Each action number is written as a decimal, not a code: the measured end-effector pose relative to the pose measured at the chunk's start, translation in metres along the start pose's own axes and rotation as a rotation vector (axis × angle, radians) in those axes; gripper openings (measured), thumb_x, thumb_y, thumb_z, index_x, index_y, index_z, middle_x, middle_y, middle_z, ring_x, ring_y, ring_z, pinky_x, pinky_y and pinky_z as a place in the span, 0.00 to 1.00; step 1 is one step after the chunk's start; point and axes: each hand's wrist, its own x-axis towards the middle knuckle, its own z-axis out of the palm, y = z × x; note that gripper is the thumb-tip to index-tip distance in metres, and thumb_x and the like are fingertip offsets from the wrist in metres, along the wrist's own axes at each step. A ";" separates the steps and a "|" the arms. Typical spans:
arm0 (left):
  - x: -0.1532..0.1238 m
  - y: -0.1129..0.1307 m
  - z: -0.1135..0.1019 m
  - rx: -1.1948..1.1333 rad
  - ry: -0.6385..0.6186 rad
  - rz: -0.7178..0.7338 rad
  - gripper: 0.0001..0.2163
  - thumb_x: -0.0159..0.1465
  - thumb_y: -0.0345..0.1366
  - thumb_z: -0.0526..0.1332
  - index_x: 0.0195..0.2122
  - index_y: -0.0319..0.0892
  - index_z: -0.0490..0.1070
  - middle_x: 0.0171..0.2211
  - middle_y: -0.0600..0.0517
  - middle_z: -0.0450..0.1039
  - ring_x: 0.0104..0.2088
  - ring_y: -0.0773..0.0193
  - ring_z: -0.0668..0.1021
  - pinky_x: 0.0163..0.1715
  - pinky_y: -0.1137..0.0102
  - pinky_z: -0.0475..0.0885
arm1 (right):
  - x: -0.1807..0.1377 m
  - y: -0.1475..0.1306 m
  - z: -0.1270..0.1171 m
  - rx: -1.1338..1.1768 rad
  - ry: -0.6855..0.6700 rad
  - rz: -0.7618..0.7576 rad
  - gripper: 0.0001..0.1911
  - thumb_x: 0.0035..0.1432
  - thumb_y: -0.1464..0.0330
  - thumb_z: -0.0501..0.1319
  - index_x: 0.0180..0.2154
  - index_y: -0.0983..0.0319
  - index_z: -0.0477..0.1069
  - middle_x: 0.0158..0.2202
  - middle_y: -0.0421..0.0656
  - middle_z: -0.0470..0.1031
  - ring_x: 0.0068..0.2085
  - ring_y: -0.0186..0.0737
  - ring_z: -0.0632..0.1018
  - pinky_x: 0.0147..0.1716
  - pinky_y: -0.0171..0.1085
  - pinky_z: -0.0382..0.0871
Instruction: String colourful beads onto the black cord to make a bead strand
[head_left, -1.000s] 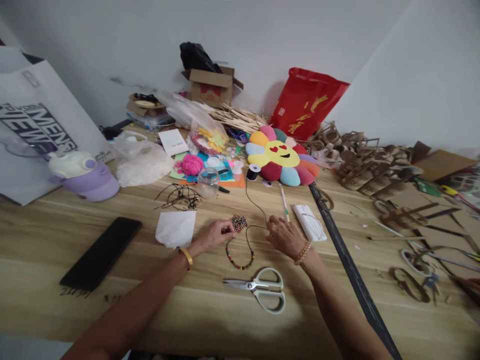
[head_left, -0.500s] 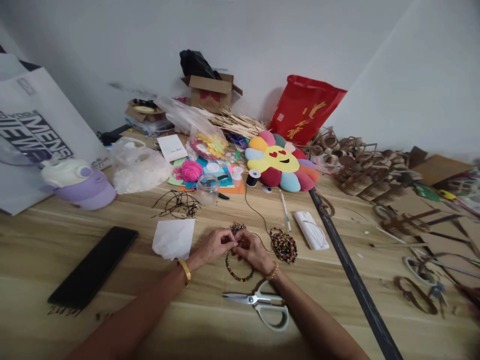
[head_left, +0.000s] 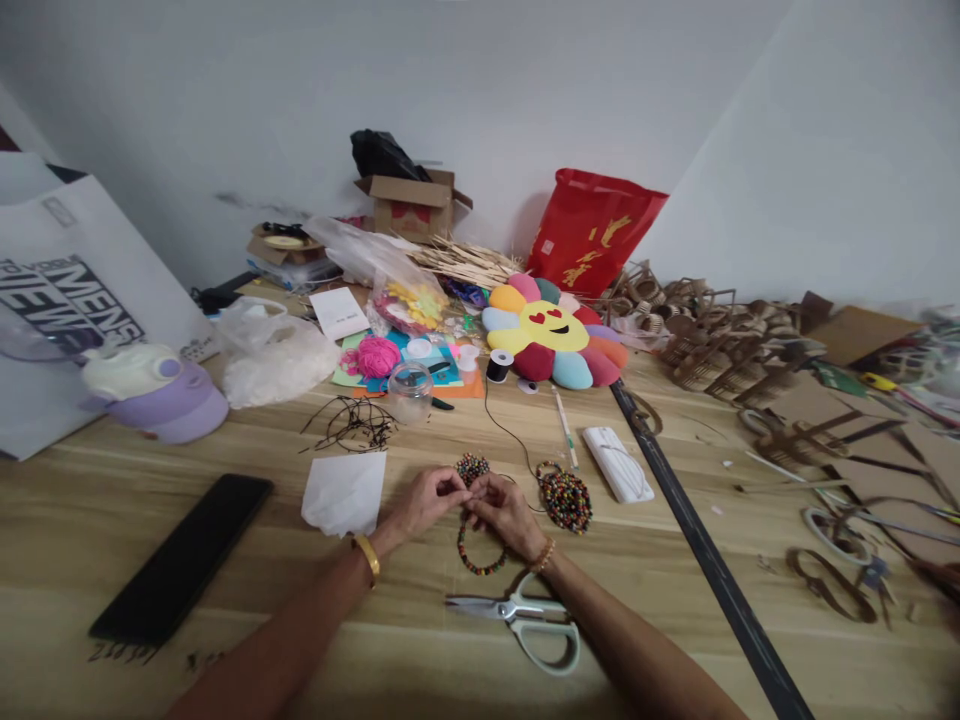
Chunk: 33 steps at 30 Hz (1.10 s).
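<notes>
My left hand (head_left: pixel 424 500) and right hand (head_left: pixel 506 515) meet fingertip to fingertip, both closed in a tight pinch on the top of the beaded strand (head_left: pixel 480 570). Its loop hangs down onto the tabletop (head_left: pixel 112 490) just below my knuckles. I hold it low and close, I think, so the beads cannot slide off the open end. The small heap of beads (head_left: pixel 472 467) lies right above my fingers and the bigger pile of beads (head_left: pixel 566 497) just beside my right hand, both within easy reach. The black cord (head_left: pixel 510 432) runs away from my fingers to its spool (head_left: pixel 498 365), which stands by the flower cushion (head_left: pixel 547 340) with heart eyes. The scissors (head_left: pixel 525 615) lie near my right wrist, blades pointing left. A white paper (head_left: pixel 343 492) sits beside my left hand and a dark phone (head_left: pixel 180 555) further left. As for writing, the white bag (head_left: pixel 67 310) at the far left shows "MENS" in bold capitals, and the lines around it are cut off. The red bag (head_left: pixel 592 235) carries gold characters too small to read.
</notes>
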 end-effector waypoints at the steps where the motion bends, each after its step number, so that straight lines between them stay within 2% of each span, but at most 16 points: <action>1: 0.000 0.000 0.000 -0.003 0.002 -0.001 0.08 0.56 0.38 0.61 0.25 0.38 0.72 0.24 0.53 0.74 0.26 0.66 0.73 0.28 0.74 0.66 | 0.000 0.000 0.000 -0.002 0.002 0.000 0.19 0.46 0.55 0.67 0.30 0.62 0.66 0.21 0.37 0.72 0.20 0.31 0.73 0.18 0.29 0.65; 7: 0.000 0.000 0.002 -0.017 -0.004 -0.006 0.09 0.56 0.39 0.61 0.25 0.38 0.72 0.24 0.53 0.73 0.27 0.65 0.73 0.28 0.74 0.66 | -0.003 0.001 -0.002 -0.044 0.023 -0.005 0.18 0.48 0.54 0.65 0.29 0.63 0.68 0.18 0.36 0.70 0.17 0.29 0.69 0.18 0.29 0.64; 11: 0.001 0.002 0.002 -0.004 0.015 0.002 0.09 0.55 0.39 0.62 0.24 0.39 0.71 0.24 0.53 0.73 0.28 0.64 0.74 0.30 0.73 0.68 | -0.010 -0.002 -0.008 -0.112 0.067 -0.041 0.16 0.51 0.56 0.63 0.28 0.63 0.67 0.18 0.35 0.66 0.17 0.28 0.64 0.16 0.28 0.57; 15: 0.008 0.002 -0.002 0.066 0.183 -0.003 0.10 0.59 0.40 0.59 0.26 0.39 0.71 0.25 0.51 0.74 0.28 0.63 0.75 0.31 0.70 0.70 | -0.012 -0.003 -0.016 -0.098 0.156 -0.135 0.14 0.53 0.57 0.62 0.28 0.62 0.67 0.19 0.34 0.62 0.19 0.29 0.62 0.17 0.29 0.54; 18: 0.014 -0.001 -0.004 0.153 0.266 0.084 0.11 0.63 0.40 0.55 0.33 0.39 0.73 0.36 0.47 0.77 0.39 0.59 0.77 0.43 0.65 0.71 | -0.012 0.001 -0.021 -0.069 0.227 -0.159 0.15 0.54 0.57 0.60 0.28 0.62 0.65 0.19 0.35 0.62 0.20 0.30 0.62 0.18 0.29 0.55; 21: 0.019 -0.009 -0.003 0.265 0.198 0.168 0.14 0.66 0.40 0.51 0.46 0.41 0.71 0.52 0.44 0.71 0.54 0.57 0.71 0.56 0.59 0.64 | -0.011 0.006 -0.024 -0.085 0.271 -0.179 0.13 0.55 0.58 0.59 0.28 0.62 0.65 0.21 0.36 0.63 0.22 0.31 0.63 0.20 0.30 0.57; 24: 0.022 -0.016 0.000 0.398 0.086 0.173 0.19 0.67 0.42 0.50 0.56 0.42 0.64 0.60 0.45 0.62 0.61 0.58 0.63 0.61 0.57 0.58 | -0.011 0.007 -0.026 -0.144 0.301 -0.217 0.11 0.56 0.61 0.59 0.30 0.63 0.66 0.24 0.38 0.66 0.25 0.32 0.66 0.24 0.31 0.61; 28: 0.033 -0.016 0.001 0.491 -0.047 0.218 0.21 0.68 0.42 0.47 0.60 0.41 0.60 0.63 0.45 0.57 0.64 0.59 0.59 0.63 0.58 0.56 | -0.010 0.006 -0.027 -0.211 0.352 -0.292 0.09 0.56 0.63 0.59 0.29 0.63 0.68 0.29 0.41 0.68 0.31 0.36 0.69 0.31 0.34 0.64; 33: 0.054 -0.008 0.002 0.490 -0.173 0.340 0.19 0.68 0.40 0.50 0.56 0.39 0.67 0.60 0.44 0.63 0.63 0.57 0.60 0.62 0.56 0.56 | -0.008 0.005 -0.028 -0.145 0.367 -0.260 0.10 0.55 0.62 0.59 0.28 0.62 0.68 0.27 0.41 0.68 0.30 0.37 0.69 0.30 0.34 0.64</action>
